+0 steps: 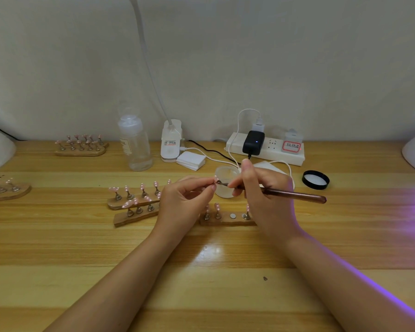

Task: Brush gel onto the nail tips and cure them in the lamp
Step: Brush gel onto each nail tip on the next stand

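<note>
Nail tip (215, 180) pinched by left hand (186, 200); brush (288, 193) touching it.

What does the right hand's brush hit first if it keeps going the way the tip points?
The brush in the right hand points left, its tip at the pink nail tip pinched in the left hand. It likely meets that nail tip first, then the left fingertips; depth is unclear.
</note>
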Available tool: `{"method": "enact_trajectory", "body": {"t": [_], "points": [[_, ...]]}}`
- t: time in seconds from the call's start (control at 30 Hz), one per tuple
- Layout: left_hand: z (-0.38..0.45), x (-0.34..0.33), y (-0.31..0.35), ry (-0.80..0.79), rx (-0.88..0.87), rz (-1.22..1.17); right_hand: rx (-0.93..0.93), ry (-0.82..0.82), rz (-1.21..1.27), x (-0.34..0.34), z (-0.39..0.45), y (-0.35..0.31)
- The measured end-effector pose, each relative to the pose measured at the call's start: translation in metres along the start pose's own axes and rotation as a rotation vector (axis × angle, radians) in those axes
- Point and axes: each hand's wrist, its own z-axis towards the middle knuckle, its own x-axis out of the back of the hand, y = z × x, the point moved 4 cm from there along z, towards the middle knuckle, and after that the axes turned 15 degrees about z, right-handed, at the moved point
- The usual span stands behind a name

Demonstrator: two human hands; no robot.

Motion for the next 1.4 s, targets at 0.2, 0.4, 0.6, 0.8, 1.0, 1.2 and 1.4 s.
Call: {"method": "enact_trajectory", "body": {"t": [0.2,0.4,0.6,0.8,1.0,1.2,1.4], "points": [[-0.0002,0.0,0.0005,0.001,0.014,0.012,0.042,0.03,0.048,0.0027,0.0021,-0.0036],[-0.0006,0.0005,0.0021,0.007,0.006,0.017,0.086,-0.047,-0.037,-0.0024,0.0038,-0.0034],[-0.0002,0.0003,0.0025,0.014,0.021,0.018,0.027,-0.029,-0.012,0.0007,0.0037,0.0004],[-0.001,0.0012,0.0024,0.016,0.035,0.024,0.009,0.051,0.047,0.0058,0.0043,-0.0014],[-0.0011,0.0006,0.004,0.014,0.024,0.034,0.043,-0.026,-0.007,-0.0008,0.0054,-0.0019],[-0.0019,0.0001,0.0055,0.007,0.021,0.037,0.033,-0.049,-0.02,-0.0013,0.004,-0.0011],[-0.0018,0.0015,0.0042,0.02,0.022,0.054,-0.011,0.025,0.034,0.0048,0.0039,0.0008]]}}
